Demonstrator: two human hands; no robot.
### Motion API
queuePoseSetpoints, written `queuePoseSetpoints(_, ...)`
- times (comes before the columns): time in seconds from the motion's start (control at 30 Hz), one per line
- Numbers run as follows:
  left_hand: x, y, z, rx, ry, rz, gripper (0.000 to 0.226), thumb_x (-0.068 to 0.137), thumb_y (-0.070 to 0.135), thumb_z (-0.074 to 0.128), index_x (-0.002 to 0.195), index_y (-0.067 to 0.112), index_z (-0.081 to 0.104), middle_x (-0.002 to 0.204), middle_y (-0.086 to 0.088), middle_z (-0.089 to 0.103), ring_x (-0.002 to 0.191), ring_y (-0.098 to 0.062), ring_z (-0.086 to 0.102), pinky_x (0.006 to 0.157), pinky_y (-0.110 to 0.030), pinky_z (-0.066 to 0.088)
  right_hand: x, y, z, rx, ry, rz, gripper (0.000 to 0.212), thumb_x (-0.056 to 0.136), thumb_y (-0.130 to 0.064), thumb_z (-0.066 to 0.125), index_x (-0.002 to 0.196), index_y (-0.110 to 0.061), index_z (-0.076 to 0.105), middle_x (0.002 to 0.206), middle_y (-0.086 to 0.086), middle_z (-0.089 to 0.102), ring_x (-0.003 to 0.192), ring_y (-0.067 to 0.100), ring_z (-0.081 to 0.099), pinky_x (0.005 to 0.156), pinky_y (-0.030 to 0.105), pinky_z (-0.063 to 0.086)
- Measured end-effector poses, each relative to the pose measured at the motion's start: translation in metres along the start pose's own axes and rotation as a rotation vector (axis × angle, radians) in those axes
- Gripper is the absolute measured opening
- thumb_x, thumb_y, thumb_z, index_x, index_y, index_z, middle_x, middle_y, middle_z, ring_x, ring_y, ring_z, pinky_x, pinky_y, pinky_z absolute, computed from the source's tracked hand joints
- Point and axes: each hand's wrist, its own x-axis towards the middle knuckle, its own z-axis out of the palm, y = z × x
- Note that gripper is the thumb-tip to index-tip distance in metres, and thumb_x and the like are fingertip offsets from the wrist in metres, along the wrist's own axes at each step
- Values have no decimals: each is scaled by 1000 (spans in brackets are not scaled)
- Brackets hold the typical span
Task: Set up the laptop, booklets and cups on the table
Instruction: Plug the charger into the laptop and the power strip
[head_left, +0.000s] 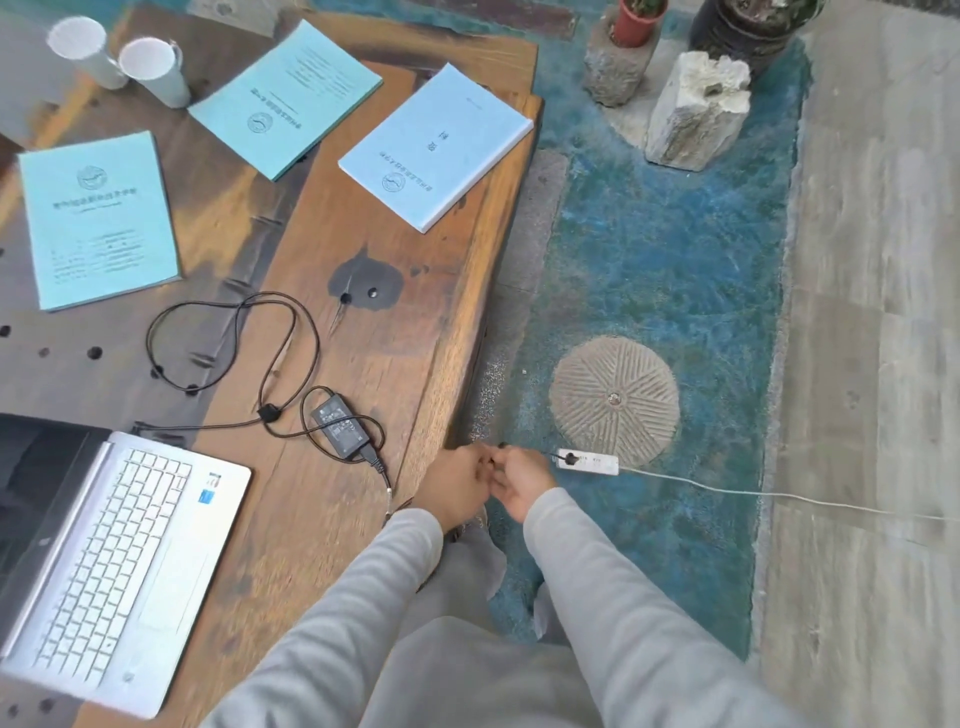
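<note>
1. Our left hand and right hand meet just off the worktop edge, fingers curled. The right seems to pinch the charger cord near the floor strip, likely to power the laptop. We cannot tell what the left holds.
2. We count one open laptop near us, three booklets and two cups further off.

The bench is brown wood with dark grey patches. 2 booklets are teal, the 3rd booklet paler blue. The cups are white, the laptop silver with white keys, charger and cable black. The floor is mottled blue-green.
</note>
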Motion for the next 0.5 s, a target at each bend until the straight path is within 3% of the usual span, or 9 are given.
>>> queuePoseSetpoints(0.07, 3, -3, 4, 26, -4, 1, 34, 93, 9, 47, 119, 14, 68, 114, -15, 74, 109, -36, 66, 94, -38, 50, 6, 2, 3, -48, 65, -5, 22, 96, 13, 43, 98, 8, 65, 88, 21, 65, 65, 24, 58, 59, 32, 51)
queuePoseSetpoints(0.13, 5, -6, 7, 49, 3, 4, 33, 92, 7, 47, 118, 11, 68, 113, -17, 74, 108, -38, 66, 91, -40, 50, 13, 5, 3, -96, 112, -10, 22, 96, 12, 44, 104, 12, 64, 82, 21, 62, 60, 25, 55, 55, 32, 48)
queuePoseSetpoints(0.2, 7, -8, 8, 62, 12, 0, 32, 91, 6, 48, 116, 11, 68, 110, -18, 75, 105, -39, 66, 89, -40, 51, 20, 7, 0, -108, 136, -10, 21, 96, 12, 45, 85, 7, 63, 72, 17, 62, 57, 24, 55, 58, 34, 52)
queuePoseSetpoints(0.27, 12, -11, 10, 82, 9, -3, 32, 92, 6, 47, 116, 11, 68, 109, -18, 75, 104, -39, 66, 88, -42, 51, 27, 9, -3, -80, 152, -6, 28, 96, 13, 44, 75, 2, 58, 72, 17, 63, 59, 23, 57, 79, 42, 58)
queuePoseSetpoints(0.3, 15, -12, 11, 100, -2, -7, 33, 92, 6, 47, 117, 10, 68, 110, -18, 74, 105, -39, 67, 89, -43, 52, 30, 10, -4, -75, 160, 4, 28, 96, 13, 44, 74, 1, 57, 77, 18, 64, 62, 24, 59, 86, 44, 56)
queuePoseSetpoints(0.37, 20, -14, 12, 143, -25, -9, 33, 92, 6, 47, 118, 10, 66, 111, -18, 74, 106, -38, 67, 89, -44, 52, 35, 14, -5, -75, 156, 28, 22, 95, 14, 44, 82, 3, 59, 85, 20, 66, 72, 27, 63, 86, 42, 56)
queuePoseSetpoints(0.43, 22, -17, 12, 187, -38, 0, 29, 91, 7, 46, 114, 8, 64, 110, -18, 73, 105, -39, 66, 87, -45, 53, 38, 18, -1, -64, 125, 24, 20, 95, 14, 43, 107, 12, 59, 98, 28, 69, 92, 38, 68, 99, 50, 51)
queuePoseSetpoints(0.5, 25, -23, 11, 232, -51, -4, 25, 90, 8, 47, 109, 8, 62, 107, -18, 71, 102, -40, 66, 82, -44, 53, 41, 21, 3, -38, 104, 22, 26, 95, 15, 41, 115, 7, 54, 119, 32, 65, 112, 42, 64, 105, 52, 47)
